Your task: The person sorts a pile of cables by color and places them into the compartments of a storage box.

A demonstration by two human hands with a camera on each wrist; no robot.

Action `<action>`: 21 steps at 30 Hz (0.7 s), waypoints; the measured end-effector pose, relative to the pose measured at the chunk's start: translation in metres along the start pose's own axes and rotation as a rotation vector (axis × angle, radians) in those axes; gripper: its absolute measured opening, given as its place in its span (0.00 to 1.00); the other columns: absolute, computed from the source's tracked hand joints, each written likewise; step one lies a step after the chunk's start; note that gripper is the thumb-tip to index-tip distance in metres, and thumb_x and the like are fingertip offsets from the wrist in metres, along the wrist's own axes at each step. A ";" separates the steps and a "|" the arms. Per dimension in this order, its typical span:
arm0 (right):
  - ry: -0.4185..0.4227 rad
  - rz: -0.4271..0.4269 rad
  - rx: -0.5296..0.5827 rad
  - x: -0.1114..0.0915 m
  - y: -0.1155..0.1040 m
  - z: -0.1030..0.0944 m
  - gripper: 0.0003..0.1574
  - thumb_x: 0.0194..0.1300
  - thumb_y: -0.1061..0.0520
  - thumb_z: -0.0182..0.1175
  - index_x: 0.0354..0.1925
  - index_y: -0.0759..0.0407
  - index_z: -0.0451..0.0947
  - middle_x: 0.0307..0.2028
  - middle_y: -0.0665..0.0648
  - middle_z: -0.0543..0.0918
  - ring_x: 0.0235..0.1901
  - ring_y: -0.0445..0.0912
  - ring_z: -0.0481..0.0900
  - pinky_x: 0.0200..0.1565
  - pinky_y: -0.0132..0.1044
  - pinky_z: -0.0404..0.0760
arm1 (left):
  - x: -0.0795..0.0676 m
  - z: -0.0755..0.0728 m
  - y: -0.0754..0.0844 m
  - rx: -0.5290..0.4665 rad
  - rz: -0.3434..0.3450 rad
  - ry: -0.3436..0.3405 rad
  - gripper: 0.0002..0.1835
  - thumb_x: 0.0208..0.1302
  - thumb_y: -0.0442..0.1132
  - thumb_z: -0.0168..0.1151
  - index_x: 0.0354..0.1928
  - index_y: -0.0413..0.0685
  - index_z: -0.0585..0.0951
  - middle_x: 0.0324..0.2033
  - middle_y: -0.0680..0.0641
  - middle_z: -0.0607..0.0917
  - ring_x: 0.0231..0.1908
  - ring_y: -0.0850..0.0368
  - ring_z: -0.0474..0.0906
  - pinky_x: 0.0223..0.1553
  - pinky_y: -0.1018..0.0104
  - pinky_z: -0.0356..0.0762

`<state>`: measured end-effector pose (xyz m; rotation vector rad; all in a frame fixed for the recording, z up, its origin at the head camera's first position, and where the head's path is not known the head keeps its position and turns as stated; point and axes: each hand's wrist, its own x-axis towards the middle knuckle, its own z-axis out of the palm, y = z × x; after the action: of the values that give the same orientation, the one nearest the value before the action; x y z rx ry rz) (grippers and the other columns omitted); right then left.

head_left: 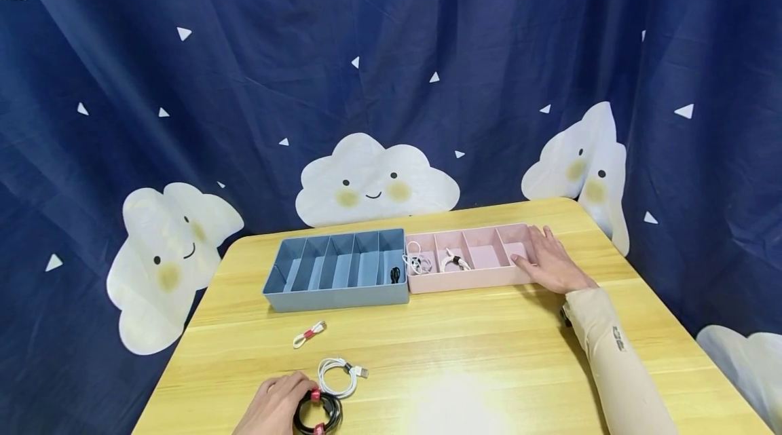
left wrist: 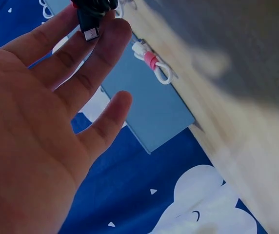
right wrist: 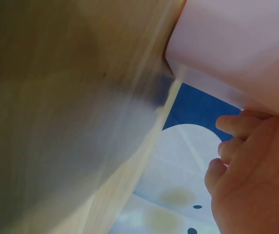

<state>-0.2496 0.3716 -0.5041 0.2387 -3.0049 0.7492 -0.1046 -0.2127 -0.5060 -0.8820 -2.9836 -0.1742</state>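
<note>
My left hand [head_left: 276, 406] is at the front of the table, its fingertips touching a coiled black cable [head_left: 332, 411] with red ties. In the left wrist view its fingers are stretched out, with the cable's plug [left wrist: 91, 33] by the fingertips. Beside that coil lie a white USB cable [head_left: 352, 383] and a small white cable [head_left: 309, 334] with a red tie. My right hand [head_left: 554, 265] holds the right end of the pink divided box [head_left: 476, 279], thumb inside the end compartment, fingers along the outside. The right wrist view hides that thumb.
A blue divided box [head_left: 342, 298] stands against the pink one's left end, with a small black cable [head_left: 395, 275] in its rightmost compartment. White cables [head_left: 418, 263] lie in the pink box's two left compartments. A blue curtain [head_left: 391, 82] hangs behind the wooden table [head_left: 464, 347].
</note>
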 end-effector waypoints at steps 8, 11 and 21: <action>0.010 -0.006 0.004 0.000 0.002 0.001 0.60 0.76 0.36 0.49 0.78 0.80 0.39 0.78 0.81 0.45 0.79 0.76 0.36 0.76 0.71 0.41 | 0.003 -0.009 0.003 0.024 -0.013 0.050 0.40 0.45 0.82 0.66 0.47 0.59 0.85 0.42 0.62 0.81 0.43 0.63 0.79 0.47 0.51 0.77; 0.008 -0.005 0.002 0.001 0.003 0.002 0.60 0.76 0.36 0.49 0.78 0.80 0.38 0.78 0.81 0.44 0.79 0.76 0.35 0.76 0.71 0.40 | 0.005 -0.011 0.003 0.025 -0.016 0.062 0.39 0.47 0.80 0.67 0.47 0.58 0.85 0.41 0.62 0.81 0.42 0.62 0.80 0.47 0.50 0.77; -0.012 0.010 -0.003 0.000 0.003 0.001 0.61 0.77 0.34 0.47 0.78 0.79 0.36 0.79 0.81 0.42 0.79 0.75 0.33 0.77 0.70 0.39 | 0.010 -0.020 0.006 -0.005 -0.071 0.027 0.40 0.45 0.79 0.68 0.48 0.56 0.84 0.44 0.60 0.82 0.47 0.56 0.81 0.52 0.47 0.76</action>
<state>-0.2497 0.3736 -0.5059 0.2285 -3.0207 0.7474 -0.1103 -0.2048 -0.4846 -0.7680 -2.9927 -0.1943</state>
